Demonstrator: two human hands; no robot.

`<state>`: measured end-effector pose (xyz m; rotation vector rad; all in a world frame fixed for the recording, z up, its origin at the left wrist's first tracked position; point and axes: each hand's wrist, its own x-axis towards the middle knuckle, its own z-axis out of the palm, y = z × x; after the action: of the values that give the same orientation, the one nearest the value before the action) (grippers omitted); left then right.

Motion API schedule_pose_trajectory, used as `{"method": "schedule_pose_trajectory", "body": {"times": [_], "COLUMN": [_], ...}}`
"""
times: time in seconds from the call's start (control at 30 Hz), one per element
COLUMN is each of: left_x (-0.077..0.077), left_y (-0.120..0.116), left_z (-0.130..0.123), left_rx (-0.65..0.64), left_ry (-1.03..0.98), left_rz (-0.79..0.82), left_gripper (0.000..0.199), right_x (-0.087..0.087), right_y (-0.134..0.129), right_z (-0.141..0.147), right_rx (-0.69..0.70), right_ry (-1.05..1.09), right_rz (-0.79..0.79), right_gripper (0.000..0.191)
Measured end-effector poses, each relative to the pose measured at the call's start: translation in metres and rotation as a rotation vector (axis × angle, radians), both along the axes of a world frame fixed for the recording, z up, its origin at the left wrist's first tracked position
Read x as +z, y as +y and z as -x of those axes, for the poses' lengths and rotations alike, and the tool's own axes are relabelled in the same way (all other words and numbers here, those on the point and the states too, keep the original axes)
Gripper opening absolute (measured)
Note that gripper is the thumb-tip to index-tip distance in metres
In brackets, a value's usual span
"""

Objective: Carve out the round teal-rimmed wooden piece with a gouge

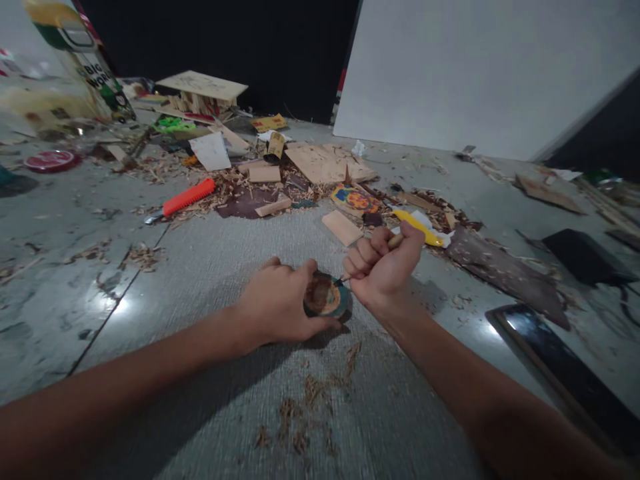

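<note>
My left hand [280,300] is closed round the left side of a small round wooden piece [326,297], its thumb along the near edge. The piece has a teal rim and a hollowed brown middle, and it rests low over the grey ribbed board. In my right hand [383,263] is a thin tool with a wooden handle [395,241], gripped in a fist. The dark tip of that tool meets the right part of the round piece's rim.
Wood shavings [295,407] lie near the front. Behind are an orange cutter [189,197], wood scraps [341,227], a painted piece [355,199] and a yellow tool [417,228]. At right lies a black phone-like slab [565,367]; a plastic jar [90,73] stands back left.
</note>
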<state>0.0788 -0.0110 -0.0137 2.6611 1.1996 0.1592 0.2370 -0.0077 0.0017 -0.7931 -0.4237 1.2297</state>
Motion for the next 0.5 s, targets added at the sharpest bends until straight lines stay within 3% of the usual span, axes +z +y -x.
{"method": "schedule_pose_trajectory", "body": {"times": [0.5], "left_x": [-0.001], "left_y": [0.0], "left_z": [0.0], "left_rx": [-0.016], "left_ry": [0.03], "left_rz": [-0.032], "left_gripper": [0.082], "right_x": [-0.017], "right_y": [0.011], "right_z": [-0.014], "right_rx": [-0.005], "right_ry": [0.17], "right_rz": [0.18], "right_gripper": [0.045]}}
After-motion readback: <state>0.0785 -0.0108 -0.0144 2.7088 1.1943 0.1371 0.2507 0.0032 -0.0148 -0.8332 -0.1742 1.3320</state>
